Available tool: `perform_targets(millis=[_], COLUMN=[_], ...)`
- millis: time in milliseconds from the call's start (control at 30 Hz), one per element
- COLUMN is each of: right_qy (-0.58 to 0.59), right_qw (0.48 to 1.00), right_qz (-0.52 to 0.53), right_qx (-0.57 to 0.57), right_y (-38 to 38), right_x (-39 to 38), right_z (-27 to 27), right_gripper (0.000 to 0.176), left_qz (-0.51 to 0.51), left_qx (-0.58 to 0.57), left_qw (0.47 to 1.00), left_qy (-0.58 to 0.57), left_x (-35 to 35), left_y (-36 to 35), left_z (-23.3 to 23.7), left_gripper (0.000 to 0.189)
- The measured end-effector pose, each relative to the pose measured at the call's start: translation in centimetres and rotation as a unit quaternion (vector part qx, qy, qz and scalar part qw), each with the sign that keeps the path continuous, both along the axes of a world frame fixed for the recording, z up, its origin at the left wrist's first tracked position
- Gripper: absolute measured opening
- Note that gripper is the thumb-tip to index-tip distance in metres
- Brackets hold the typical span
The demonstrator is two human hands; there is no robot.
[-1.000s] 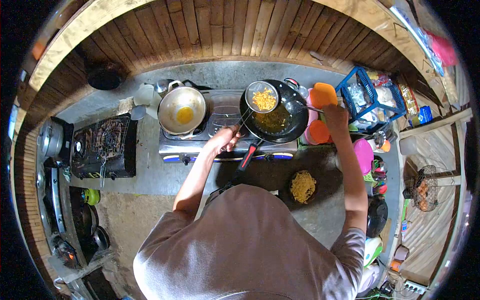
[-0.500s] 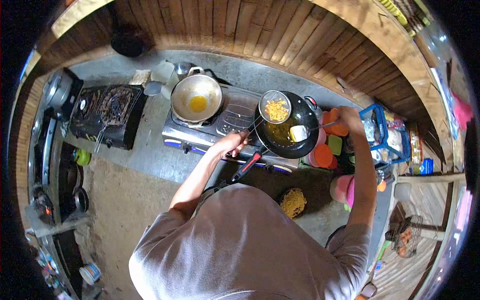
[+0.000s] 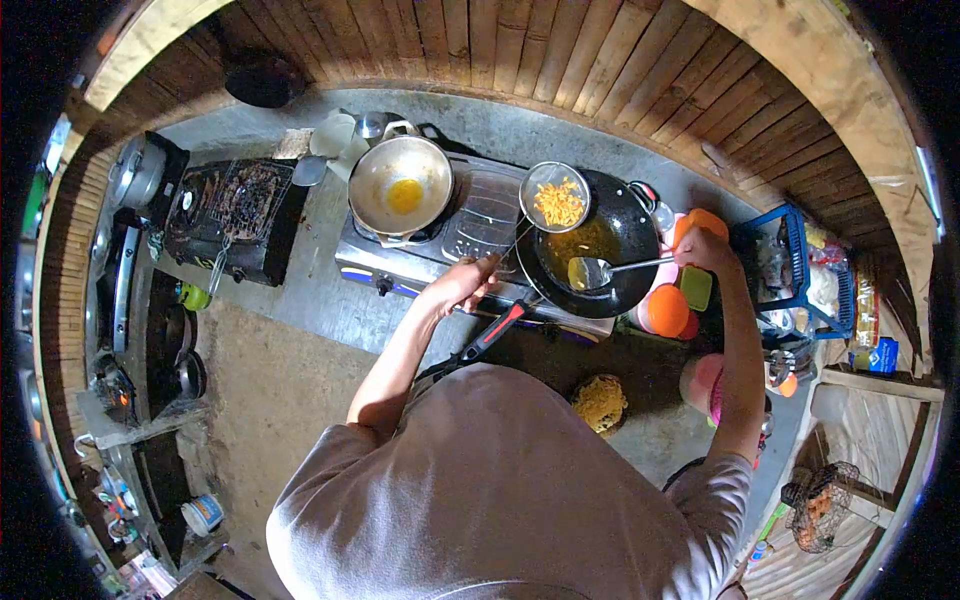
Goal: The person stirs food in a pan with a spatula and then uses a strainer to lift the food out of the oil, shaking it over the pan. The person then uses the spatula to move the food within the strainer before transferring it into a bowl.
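Note:
My left hand (image 3: 467, 284) is closed around the handle of a round wire strainer (image 3: 556, 196), which holds small orange-yellow fried bits. The strainer is over the left rim of a black wok (image 3: 628, 215) with oil in its bottom. In my right hand (image 3: 704, 248) is the handle of a metal spatula (image 3: 592, 272), its blade low inside the wok. The wok's black-and-red handle (image 3: 496, 333) points toward my body. On the other side of the stove (image 3: 440, 262) stands a pale pan (image 3: 400, 165) with a little yellow oil in it.
Orange-lidded containers (image 3: 664, 311) and a blue basket (image 3: 793, 260) stand to the right. A plate of yellow food (image 3: 600, 404) lies near my body. A blackened grill stove (image 3: 240, 215) is at the left, and a bamboo wall (image 3: 560, 60) rises behind.
The spatula blade has turned and moved lower in the wok. The strainer stays over the wok's left side. The whole view has shifted slightly.

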State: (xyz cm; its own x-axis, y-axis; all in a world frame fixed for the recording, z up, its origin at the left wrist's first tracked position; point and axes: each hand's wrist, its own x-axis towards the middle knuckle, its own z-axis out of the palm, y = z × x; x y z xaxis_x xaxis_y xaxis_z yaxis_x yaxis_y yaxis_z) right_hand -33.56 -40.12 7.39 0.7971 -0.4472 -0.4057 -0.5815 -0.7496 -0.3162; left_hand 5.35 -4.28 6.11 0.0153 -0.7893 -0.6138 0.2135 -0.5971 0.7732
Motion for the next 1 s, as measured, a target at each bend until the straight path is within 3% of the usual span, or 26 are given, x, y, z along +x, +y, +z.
perform_targets(millis=[33,100,167,267,400,467,500,533,600,633,700,767,833,1000], right_qy=[-0.023,-0.014,-0.101,-0.083,-0.132,-0.038,-0.037,-0.080,-0.178,-0.177,-0.170,-0.148,-0.081,-0.091], right_qw=[0.996,0.995,0.980,0.975,0.967,0.997,0.997,0.991,0.952,0.951,0.902,0.889,0.852,0.824], right_qz=[-0.021,-0.032,-0.042,-0.082,-0.051,-0.063,-0.065,-0.092,-0.117,-0.118,-0.128,-0.136,-0.225,-0.292], right_qx=[0.080,0.088,0.164,0.188,0.211,0.039,0.035,-0.054,-0.218,-0.224,-0.377,-0.413,-0.466,-0.478], right_y=[0.5,1.4,2.1,2.9,2.4,5.2,6.4,7.5,11.0,12.4,14.6,17.6,19.2,19.4], right_x=[0.2,0.9,1.1,1.1,-0.7,0.4,0.5,0.5,0.8,1.0,1.7,2.9,3.1,0.5], right_z=[0.5,0.3,0.2,0.6,1.2,7.4,9.1,10.5,12.2,11.8,10.1,10.2,9.9,11.2], right_gripper=[0.020,0.020,0.020,0.020,0.022,0.022,0.022,0.023,0.021,0.021,0.021,0.022,0.013,0.018], left_qz=[0.000,-0.004,-0.010,-0.012,-0.013,-0.021,-0.028,-0.032,-0.056,-0.058,-0.033,-0.037,-0.051,-0.063], left_qx=[0.001,0.003,0.000,0.008,0.011,0.021,0.032,0.028,0.000,-0.006,0.017,0.026,0.021,0.037], left_qw=[1.000,1.000,1.000,1.000,0.999,0.999,0.997,0.997,0.998,0.998,0.996,0.994,0.988,0.987], left_qy=[-0.004,-0.004,-0.005,-0.017,-0.028,-0.044,-0.059,-0.058,-0.010,-0.009,0.082,0.100,0.144,0.143], left_x=[-0.2,-0.2,-0.3,-0.4,-0.8,-1.1,-1.3,-1.3,-1.4,-1.7,-2.0,-1.9,-1.7,-1.2], left_y=[-0.1,-0.3,-0.6,-0.8,-1.0,-1.0,-0.9,-0.9,-0.6,-0.5,-0.2,-0.1,0.1,0.5], left_z=[0.0,0.1,0.2,0.1,-0.9,-0.7,-0.7,-0.7,-1.1,-1.2,-1.2,-2.2,-3.0,-2.3], left_gripper=[0.046,0.047,0.048,0.048,0.047,0.046,0.045,0.045,0.044,0.044,0.043,0.040,0.037,0.036])
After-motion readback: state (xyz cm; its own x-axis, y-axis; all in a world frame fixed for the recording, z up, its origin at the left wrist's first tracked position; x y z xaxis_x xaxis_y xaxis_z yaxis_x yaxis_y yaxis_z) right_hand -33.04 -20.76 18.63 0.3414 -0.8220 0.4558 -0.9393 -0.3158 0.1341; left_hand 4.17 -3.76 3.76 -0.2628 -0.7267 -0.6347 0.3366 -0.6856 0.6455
